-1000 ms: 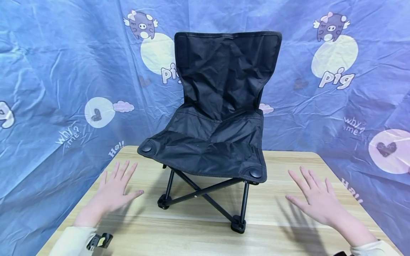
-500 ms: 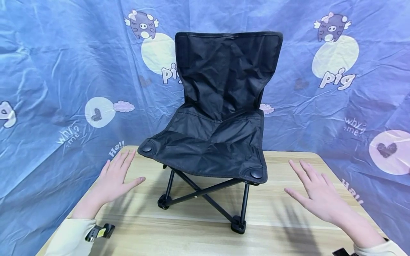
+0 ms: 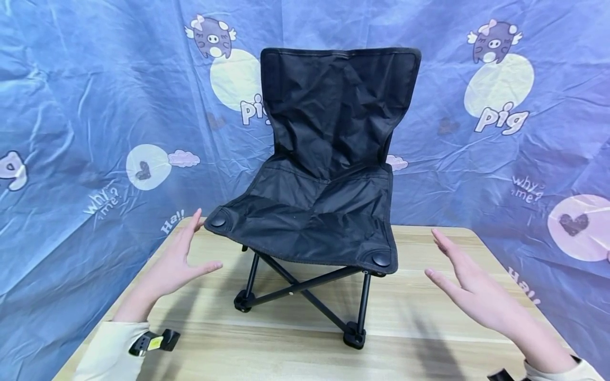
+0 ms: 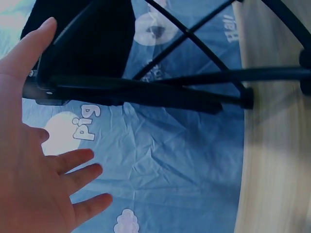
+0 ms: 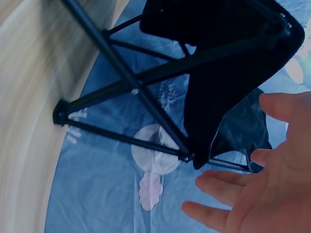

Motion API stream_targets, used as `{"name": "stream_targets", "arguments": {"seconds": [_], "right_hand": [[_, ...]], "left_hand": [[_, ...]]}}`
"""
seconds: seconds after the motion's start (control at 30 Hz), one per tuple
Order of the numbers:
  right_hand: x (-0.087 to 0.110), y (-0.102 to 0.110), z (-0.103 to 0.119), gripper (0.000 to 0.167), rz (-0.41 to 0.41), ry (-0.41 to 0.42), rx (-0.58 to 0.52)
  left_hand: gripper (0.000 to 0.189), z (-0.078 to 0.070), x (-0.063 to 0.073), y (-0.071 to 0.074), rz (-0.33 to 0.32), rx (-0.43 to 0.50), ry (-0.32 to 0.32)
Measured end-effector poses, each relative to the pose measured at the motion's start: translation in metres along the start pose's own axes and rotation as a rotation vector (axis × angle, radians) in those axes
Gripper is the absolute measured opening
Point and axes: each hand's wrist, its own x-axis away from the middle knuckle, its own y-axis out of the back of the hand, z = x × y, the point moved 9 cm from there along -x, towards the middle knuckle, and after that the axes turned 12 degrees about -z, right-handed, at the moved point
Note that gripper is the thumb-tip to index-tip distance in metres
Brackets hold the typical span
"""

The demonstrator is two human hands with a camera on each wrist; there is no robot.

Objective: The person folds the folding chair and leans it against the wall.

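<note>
Holds left hand (image 3: 173, 272) and right hand (image 3: 486, 304) raised, each with fingers extended, thumb spread away, and nothing gripped. Seems to be at a stage before any grip; to take hold of the black fabric folding chair with crossed tubular legs (image 3: 326, 196), would need to bring both palms inward to its sides. On the left, holds the palm inward above the pale wood-grain tabletop (image 3: 295, 362), fingertips just beside the chair's front left corner; cannot tell whether touching. In the middle, has the chair unfolded and upright on the tabletop, before a blue printed cloth backdrop (image 3: 114, 100). On the right, holds the palm inward likewise, thumb pointing chairward, apart from the fabric in the head view.
</note>
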Motion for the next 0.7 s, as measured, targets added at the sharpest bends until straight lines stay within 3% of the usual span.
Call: {"name": "stream_targets", "arguments": {"seconds": [0.2,0.37,0.5,0.6,0.7], "right_hand": [[0.003,-0.008,0.017,0.074,0.012,0.035,-0.083],[0.006,-0.014,0.029,0.072,0.038,0.015,-0.163],[0.006,-0.019,0.037,0.068,0.063,0.008,-0.255],[0.007,-0.022,0.043,0.065,0.079,0.01,-0.332],[0.007,-0.027,0.049,0.064,0.096,0.046,-0.471]], "left_hand": [[0.107,-0.009,-0.002,0.0,-0.032,0.169,0.003],[0.098,-0.02,-0.002,-0.001,-0.039,0.294,-0.046],[0.09,-0.026,-0.004,-0.002,-0.036,0.476,-0.087],[0.085,-0.031,-0.005,-0.003,-0.02,0.67,-0.113],[0.081,-0.036,-0.007,-0.003,-0.004,0.815,-0.12]]}}
